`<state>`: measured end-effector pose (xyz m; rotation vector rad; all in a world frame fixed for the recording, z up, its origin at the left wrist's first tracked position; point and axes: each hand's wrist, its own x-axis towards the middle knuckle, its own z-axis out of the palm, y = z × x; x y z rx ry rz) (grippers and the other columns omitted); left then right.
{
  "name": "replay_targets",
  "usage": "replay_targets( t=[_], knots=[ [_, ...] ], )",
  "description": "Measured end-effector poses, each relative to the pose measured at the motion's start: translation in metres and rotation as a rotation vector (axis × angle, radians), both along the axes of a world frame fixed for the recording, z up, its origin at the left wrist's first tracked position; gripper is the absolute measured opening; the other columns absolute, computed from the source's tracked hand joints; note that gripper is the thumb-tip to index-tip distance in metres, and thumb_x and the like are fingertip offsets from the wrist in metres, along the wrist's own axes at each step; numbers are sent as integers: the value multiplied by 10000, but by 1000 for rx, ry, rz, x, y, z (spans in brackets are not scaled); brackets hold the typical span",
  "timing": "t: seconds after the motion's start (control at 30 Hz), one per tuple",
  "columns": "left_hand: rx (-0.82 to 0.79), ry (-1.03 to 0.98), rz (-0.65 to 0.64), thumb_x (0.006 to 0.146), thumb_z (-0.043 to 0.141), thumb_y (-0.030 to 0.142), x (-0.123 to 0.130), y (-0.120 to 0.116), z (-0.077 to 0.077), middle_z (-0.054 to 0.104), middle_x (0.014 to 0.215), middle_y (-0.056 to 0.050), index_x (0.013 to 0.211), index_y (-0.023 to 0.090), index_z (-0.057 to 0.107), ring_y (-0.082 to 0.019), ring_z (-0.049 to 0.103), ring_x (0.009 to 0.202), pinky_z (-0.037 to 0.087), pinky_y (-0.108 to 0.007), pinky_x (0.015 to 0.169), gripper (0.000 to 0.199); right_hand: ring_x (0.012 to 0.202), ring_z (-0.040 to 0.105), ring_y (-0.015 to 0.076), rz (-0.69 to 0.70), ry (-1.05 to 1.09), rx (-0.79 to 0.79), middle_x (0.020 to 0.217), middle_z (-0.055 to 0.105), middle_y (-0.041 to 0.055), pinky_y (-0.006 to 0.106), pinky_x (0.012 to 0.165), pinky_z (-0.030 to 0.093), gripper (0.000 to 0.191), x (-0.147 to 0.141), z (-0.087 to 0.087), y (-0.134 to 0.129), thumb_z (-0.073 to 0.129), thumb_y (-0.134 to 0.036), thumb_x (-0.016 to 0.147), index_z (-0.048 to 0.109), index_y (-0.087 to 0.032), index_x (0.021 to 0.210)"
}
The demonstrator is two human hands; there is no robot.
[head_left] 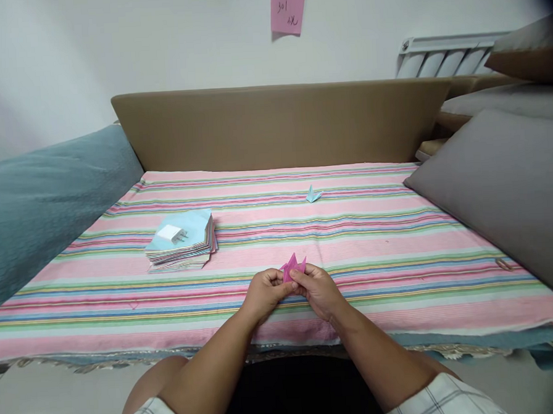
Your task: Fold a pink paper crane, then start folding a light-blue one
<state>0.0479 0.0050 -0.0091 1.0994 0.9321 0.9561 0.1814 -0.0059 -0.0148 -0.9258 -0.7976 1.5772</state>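
Between my two hands is a pink folded paper crane (pixel 294 265), with pointed tips sticking up. My left hand (pixel 268 289) pinches its left side, the thumb lying along the lower edge. On the other side, my right hand (pixel 318 286) grips the paper between thumb and fingers. The undersides of the folds are covered by my fingers. Farther back on the striped cloth rests a small light-blue paper crane (pixel 313 195). Off to the left sits a stack of square paper (pixel 192 230), topped by a light-blue sheet with a white plug adapter (pixel 170 233) lying on it.
The pink striped cloth (pixel 376 257) covers the seat, with a brown backrest (pixel 281 126) behind. A blue-green cushion (pixel 48 194) borders the left, grey pillows (pixel 502 189) the right. A thin brown loop (pixel 504 264) lies near the right edge. A pink note (pixel 287 9) hangs on the wall.
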Motion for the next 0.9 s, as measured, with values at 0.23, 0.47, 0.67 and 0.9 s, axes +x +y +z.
replay_targets(
  t=[0.23, 0.47, 0.67, 0.9],
  knots=[
    [-2, -130, 225, 527, 816, 348, -1, 4, 6, 599, 588, 31, 739, 133, 666, -63, 503, 521, 415, -186, 532, 337, 580, 511, 94, 2, -137, 24, 649, 615, -2, 227, 548, 437, 304, 3, -5, 2, 751, -430, 610, 686, -160, 734],
    [-132, -299, 263, 484, 843, 306, 2, 2, 6, 640, 639, 0, 605, 122, 634, -121, 601, 624, 520, -272, 647, 304, 600, 533, 103, -1, -142, 42, 672, 626, -8, 246, 574, 470, 306, 1, -9, 2, 741, -439, 618, 677, -170, 747],
    [-124, -350, 256, 518, 830, 285, 4, 0, 6, 605, 614, 22, 611, 117, 607, -99, 583, 598, 539, -272, 641, 294, 577, 533, 97, -12, -148, 57, 701, 636, 6, 252, 570, 472, 333, 1, -11, 3, 729, -456, 636, 662, -162, 778],
    [-118, -349, 253, 554, 808, 308, 5, -1, 9, 558, 592, 43, 624, 126, 559, -77, 548, 576, 536, -256, 623, 317, 509, 507, 86, -20, -165, 91, 645, 613, -4, 238, 518, 436, 318, 1, -11, 4, 720, -446, 658, 629, -156, 750]
  ],
)
